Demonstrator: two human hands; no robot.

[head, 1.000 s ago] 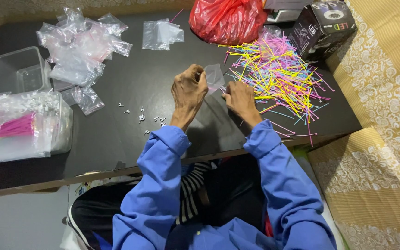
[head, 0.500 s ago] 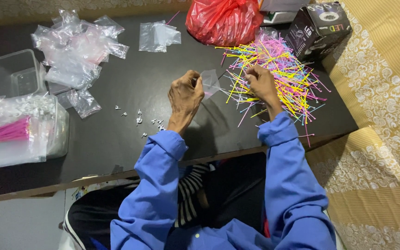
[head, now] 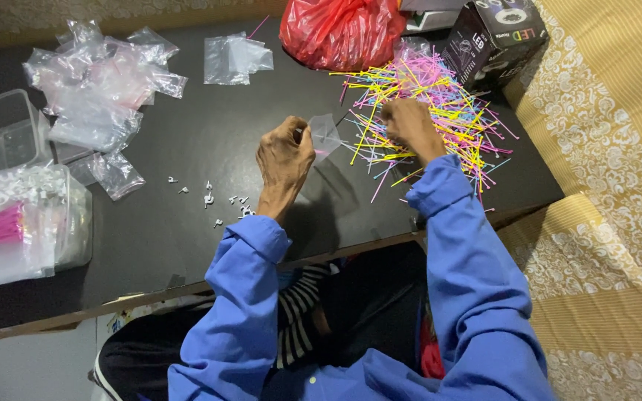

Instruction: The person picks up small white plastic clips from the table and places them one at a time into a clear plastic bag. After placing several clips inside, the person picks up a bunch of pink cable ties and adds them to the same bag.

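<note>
1. The left hand (head: 284, 157) is raised just above the table, its grip pinched on the edge of a small clear plastic bag (head: 324, 135), which hangs open to the right of the fingers.

2. The right hand (head: 409, 126) reaches into the pile of thin coloured plastic sticks, pink, yellow, green and blue (head: 440, 111). Its fingers are curled down among them; whether its grip has closed on any sticks cannot be told from this view.

3. Just left of the left wrist, a scatter of tiny white plastic pieces (head: 209, 199) lies loose on the black table (head: 187, 134).

4. Farther left, a heap of empty clear plastic bags (head: 98, 89) sits near the far edge, with a few more clear bags (head: 235, 58) lying apart from it.

5. At the left edge, a clear plastic tub (head: 1, 134) stands beside a pile of filled bags holding pink sticks (head: 9, 226).

6. Behind the sticks are a red plastic bag (head: 339, 30) and a black cardboard box (head: 492, 37).

7. Judging progress: some bags look already filled and set aside at the left, while the stick pile is large and many bags are empty, so most of the packing appears left. The bag in hand looks empty so far.
</note>
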